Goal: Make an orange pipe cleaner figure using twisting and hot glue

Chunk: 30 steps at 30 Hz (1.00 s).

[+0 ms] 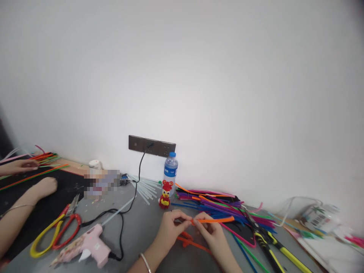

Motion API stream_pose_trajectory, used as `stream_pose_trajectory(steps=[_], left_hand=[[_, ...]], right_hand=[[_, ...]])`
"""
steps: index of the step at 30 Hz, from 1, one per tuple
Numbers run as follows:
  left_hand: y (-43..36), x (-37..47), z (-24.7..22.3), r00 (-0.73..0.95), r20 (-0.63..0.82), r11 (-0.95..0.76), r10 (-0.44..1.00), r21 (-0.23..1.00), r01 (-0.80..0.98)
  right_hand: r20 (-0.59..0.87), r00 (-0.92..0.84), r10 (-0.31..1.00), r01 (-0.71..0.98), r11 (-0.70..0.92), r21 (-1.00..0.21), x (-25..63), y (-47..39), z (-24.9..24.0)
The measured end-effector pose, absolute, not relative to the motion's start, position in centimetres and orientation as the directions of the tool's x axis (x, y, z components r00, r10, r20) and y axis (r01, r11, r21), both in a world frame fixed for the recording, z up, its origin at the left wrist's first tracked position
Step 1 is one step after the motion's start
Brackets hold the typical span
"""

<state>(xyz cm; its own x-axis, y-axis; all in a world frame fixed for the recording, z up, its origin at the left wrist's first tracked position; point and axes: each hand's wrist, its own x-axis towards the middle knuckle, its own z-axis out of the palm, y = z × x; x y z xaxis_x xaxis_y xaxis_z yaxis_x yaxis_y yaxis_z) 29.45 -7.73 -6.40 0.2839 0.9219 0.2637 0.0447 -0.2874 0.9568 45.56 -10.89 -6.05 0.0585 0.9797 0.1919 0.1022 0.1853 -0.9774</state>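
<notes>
An orange pipe cleaner (pixel 218 220) is pinched between my two hands just above the grey table. My left hand (pixel 172 229), with a bracelet at the wrist, grips its left part between thumb and fingertips. Close beside it my right hand (pixel 209 231) is closed on the same pipe cleaner, and a straight end sticks out to the right. More orange pipe cleaner pieces (pixel 196 244) show below and between the hands; whether they join the held one I cannot tell. Behind my hands a small red and yellow figure (pixel 165 195) stands before a water bottle (pixel 171 168).
Left lie a pink glue gun (pixel 85 246) with black cord, and red-yellow scissors (pixel 58 231). Glue sticks (pixel 145 187) fan out near the wall socket (pixel 152 146). A pipe cleaner pile (pixel 218 204) and yellow-black pliers (pixel 269 242) lie right. A co-worker's hands (pixel 47 187) are far left.
</notes>
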Motion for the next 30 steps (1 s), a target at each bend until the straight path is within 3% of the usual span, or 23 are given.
stream_pose_trajectory(steps=[9, 16, 22, 30], left_hand=[[-7.6, 29.5, -6.3, 0.231, 0.299, -0.325, 0.926, 0.942, 0.080], [-7.4, 29.5, -6.7, 0.239, 0.221, -0.209, 0.945, 0.975, -0.076], [-7.0, 29.6, -7.0, 0.254, 0.183, -0.121, 0.950, 0.963, -0.243], [-6.9, 29.6, -7.0, 0.258, 0.186, -0.119, 0.948, 0.960, -0.255]], right_hand=[[-0.033, 0.051, 0.998, -0.155, -0.024, -0.988, 45.2, -10.7, -7.2], [-0.175, 0.010, 0.985, -0.429, -0.154, -0.890, 45.1, -11.2, -6.4], [-0.139, -0.058, 0.989, -0.578, -0.146, -0.802, 44.7, -11.5, -5.7], [-0.116, 0.035, 0.993, -0.611, -0.071, -0.789, 44.4, -11.0, -6.8]])
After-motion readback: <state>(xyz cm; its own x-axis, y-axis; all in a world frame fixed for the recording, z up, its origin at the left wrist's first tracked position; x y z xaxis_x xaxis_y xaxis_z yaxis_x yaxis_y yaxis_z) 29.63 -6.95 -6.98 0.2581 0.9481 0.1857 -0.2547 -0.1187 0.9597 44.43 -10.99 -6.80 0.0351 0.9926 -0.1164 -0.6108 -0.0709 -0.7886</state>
